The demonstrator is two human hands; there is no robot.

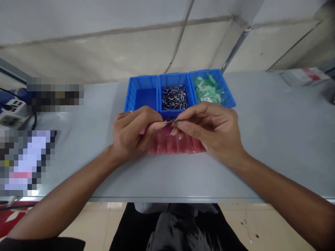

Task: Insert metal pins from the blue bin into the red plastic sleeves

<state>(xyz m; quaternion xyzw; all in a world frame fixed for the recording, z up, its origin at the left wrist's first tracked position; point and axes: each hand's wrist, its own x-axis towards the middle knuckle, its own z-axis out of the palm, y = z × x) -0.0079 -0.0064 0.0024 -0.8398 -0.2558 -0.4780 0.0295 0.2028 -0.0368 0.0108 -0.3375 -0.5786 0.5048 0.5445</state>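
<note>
A thin metal blind rivet is held level between my two hands, just in front of the blue bins. My left hand pinches one end between thumb and forefinger. From the other side, the thumb and fingers of my right hand close on the dark, thin stem. Beneath both hands lies a row of red plastic bags, partly covered by them. Just beyond, many similar metal rivets fill the middle blue bin.
On the right, a blue bin holds green plastic packets; another blue bin stands on the left. A power strip with cables sits at the far left, and a white box at the back right of the grey table.
</note>
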